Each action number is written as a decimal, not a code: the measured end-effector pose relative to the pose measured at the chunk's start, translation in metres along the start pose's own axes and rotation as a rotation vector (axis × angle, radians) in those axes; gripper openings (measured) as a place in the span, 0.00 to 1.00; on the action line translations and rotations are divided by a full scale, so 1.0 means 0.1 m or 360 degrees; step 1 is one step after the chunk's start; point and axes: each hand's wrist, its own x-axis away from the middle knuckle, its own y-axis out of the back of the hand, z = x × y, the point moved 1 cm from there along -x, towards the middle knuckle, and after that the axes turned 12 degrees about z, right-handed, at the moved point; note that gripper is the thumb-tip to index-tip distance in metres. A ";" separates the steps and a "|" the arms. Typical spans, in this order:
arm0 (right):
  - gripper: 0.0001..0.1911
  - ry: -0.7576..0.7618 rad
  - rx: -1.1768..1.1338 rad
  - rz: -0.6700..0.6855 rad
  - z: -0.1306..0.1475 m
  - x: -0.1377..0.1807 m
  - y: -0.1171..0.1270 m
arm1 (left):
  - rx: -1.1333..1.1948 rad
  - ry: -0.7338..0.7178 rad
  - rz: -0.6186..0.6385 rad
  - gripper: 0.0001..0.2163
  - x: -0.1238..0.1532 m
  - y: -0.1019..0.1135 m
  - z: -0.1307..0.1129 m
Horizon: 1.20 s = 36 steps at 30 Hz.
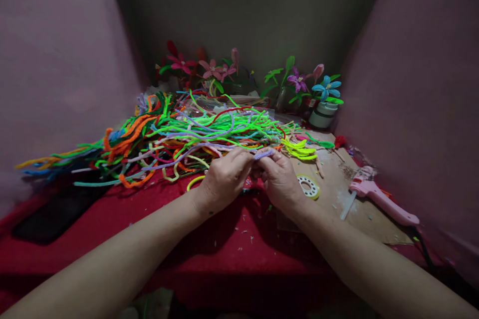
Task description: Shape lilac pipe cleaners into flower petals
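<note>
A short lavender pipe cleaner (pixel 264 155) runs between my two hands, just in front of the big heap of pipe cleaners (pixel 224 127). My left hand (pixel 226 178) pinches its left end, fingers closed. On the other side my right hand (pixel 281 179) grips the same piece between thumb and fingers. The palms hide part of it, so its full shape cannot be made out. Several bent yellow pipe cleaners (pixel 298 150) lie just beyond my right hand.
A pink glue gun (pixel 385 202) rests on cardboard (pixel 333 199) at the right, near a tape spool (pixel 309 187). A dark phone-like slab (pixel 56 214) lies left on the red cloth (pixel 149 244). Behind stand pipe-cleaner flowers (pixel 326 88), one in a small jar (pixel 323 115). Walls close both sides.
</note>
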 end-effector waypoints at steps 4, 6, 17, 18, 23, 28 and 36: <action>0.03 0.0038 0.0161 0.0018 0.03 0.01 0.00 | 0.0557 0.0422 0.0059 0.05 -0.04 0.04 -0.03; 0.03 0.0042 0.0113 0.0034 0.04 0.01 -0.02 | 0.0603 0.0435 0.0046 0.05 -0.04 0.05 -0.03; 0.02 -0.0066 0.0598 0.0004 0.06 0.00 -0.02 | 0.0441 0.0379 0.0007 0.05 0.01 -0.05 0.03; 0.02 -0.0020 0.0838 -0.0005 0.08 0.01 -0.02 | 0.0525 0.0515 0.0057 0.05 0.01 -0.06 0.03; 0.03 0.0133 0.1426 -0.0056 0.18 0.03 -0.03 | 0.1315 0.0987 0.0241 0.06 -0.01 -0.10 0.01; 0.01 -0.0073 0.0621 0.0092 0.14 0.00 -0.03 | 0.1913 0.1173 0.0188 0.08 -0.05 -0.02 -0.03; 0.10 -0.0178 0.0031 0.0158 0.02 -0.01 -0.03 | 0.2194 0.1288 0.0072 0.08 -0.05 0.00 0.03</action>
